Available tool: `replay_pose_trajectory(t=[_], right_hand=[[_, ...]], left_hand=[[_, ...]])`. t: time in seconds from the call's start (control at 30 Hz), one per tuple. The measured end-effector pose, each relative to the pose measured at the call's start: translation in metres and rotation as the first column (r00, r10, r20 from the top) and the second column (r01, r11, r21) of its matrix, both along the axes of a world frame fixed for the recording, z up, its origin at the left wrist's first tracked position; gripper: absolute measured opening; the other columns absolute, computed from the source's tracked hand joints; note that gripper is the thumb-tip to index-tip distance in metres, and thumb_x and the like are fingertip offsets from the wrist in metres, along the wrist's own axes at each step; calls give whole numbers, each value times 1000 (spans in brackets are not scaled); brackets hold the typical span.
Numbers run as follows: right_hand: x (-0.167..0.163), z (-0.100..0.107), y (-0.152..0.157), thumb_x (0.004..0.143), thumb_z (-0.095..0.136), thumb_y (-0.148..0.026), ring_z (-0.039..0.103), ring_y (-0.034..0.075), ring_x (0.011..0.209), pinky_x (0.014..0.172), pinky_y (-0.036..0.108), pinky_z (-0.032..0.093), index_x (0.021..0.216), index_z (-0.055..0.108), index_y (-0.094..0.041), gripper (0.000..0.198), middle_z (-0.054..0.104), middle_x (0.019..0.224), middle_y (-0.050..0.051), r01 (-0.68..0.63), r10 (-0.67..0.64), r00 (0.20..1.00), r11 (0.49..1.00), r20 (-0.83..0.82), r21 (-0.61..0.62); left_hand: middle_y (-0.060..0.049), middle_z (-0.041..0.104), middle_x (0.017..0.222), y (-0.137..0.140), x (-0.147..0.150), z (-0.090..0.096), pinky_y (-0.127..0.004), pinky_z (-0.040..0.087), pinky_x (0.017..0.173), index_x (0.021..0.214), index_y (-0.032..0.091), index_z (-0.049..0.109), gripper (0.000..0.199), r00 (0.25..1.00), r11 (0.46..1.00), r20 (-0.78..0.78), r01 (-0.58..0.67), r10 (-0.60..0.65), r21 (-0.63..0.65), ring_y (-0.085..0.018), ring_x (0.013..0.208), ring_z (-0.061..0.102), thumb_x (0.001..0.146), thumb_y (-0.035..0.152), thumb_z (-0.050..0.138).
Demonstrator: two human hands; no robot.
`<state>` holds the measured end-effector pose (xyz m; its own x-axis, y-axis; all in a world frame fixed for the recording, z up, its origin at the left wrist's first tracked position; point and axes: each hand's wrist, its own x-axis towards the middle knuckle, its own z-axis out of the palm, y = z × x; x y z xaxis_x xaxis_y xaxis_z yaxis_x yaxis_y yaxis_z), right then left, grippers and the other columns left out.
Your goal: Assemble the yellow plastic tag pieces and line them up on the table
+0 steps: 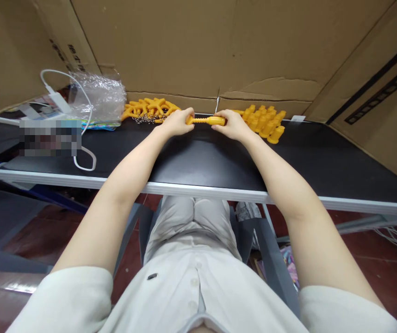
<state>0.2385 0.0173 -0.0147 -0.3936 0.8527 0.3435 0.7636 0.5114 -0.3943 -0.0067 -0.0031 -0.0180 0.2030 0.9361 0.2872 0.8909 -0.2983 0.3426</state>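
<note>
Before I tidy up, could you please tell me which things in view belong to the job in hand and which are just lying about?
Likely the job: ribbed yellow piece, held; yellow forked pieces; metal chains; yellow flanged pieces.

Apparently lying about: clear plastic bag; white plug.

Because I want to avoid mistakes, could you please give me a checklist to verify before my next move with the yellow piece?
1. Left hand grips one end of the ridged yellow rod: ok.
2. Right hand holds the thicker yellow end: ok.
3. Rod and thicker end firmly joined: cannot tell.
4. White cable lies apart from both hands: ok.
5. Yellow cylindrical pieces within the tabletop edges: ok.
6. Metal chains by the left pile untangled: cannot tell, too small.
</note>
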Motion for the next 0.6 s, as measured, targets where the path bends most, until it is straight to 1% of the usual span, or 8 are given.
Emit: replay_pose_trajectory(t=[0.13,0.2,0.27,0.33,0.4,0.5,0.6], right_hand=[[1,1,2,87,86,-38,73,29,115,106,45,61,143,71,-19,61,74,137,14,10,-18,995,996,-97,-84],[4,3,3,84,91,-36,75,26,111,103,43,64,139,70,-21,61,74,138,12,-20,-6,983,990,-184,-138],[7,7,0,82,95,-37,77,25,109,102,43,66,130,70,-21,56,75,134,12,-61,11,966,981,-260,-183],[8,11,-5,84,97,-46,80,26,108,101,45,67,120,72,-21,51,78,125,12,-79,7,954,970,-298,-229],[8,15,-11,87,95,-60,82,27,104,100,44,68,110,72,-21,51,80,116,12,-75,-16,949,958,-314,-277],[5,17,-15,91,82,-82,84,28,96,96,43,69,98,73,-21,63,81,100,13,-63,-55,940,941,-335,-332],[4,15,-10,90,65,-100,85,30,86,86,42,70,90,74,-19,81,79,83,13,-46,-94,928,930,-359,-364]], left_hand=[[-11,77,114,1,-2,2,-50,54,114,136,23,72,49,999,998,-12,-52,53,20,-39,124,72,87,24,72],[-12,77,117,1,-3,4,-50,54,114,137,22,72,49,997,997,-10,-73,73,25,-40,125,72,88,23,71],[-12,77,119,0,-4,5,-49,53,115,137,22,73,49,997,996,-11,-82,83,34,-39,126,72,88,23,70],[-12,77,119,1,-7,5,-49,53,115,137,21,73,48,997,995,-12,-81,81,51,-39,126,72,89,23,68],[-11,78,118,2,-9,5,-49,52,117,135,21,74,47,998,995,5,-69,68,70,-38,126,71,89,24,67],[-10,79,117,4,-9,4,-49,52,117,133,23,75,46,998,995,32,-50,47,92,-37,126,71,88,25,67],[-10,79,116,5,-7,3,-50,53,115,134,22,75,46,998,991,20,-56,54,118,-38,125,72,89,27,67]])
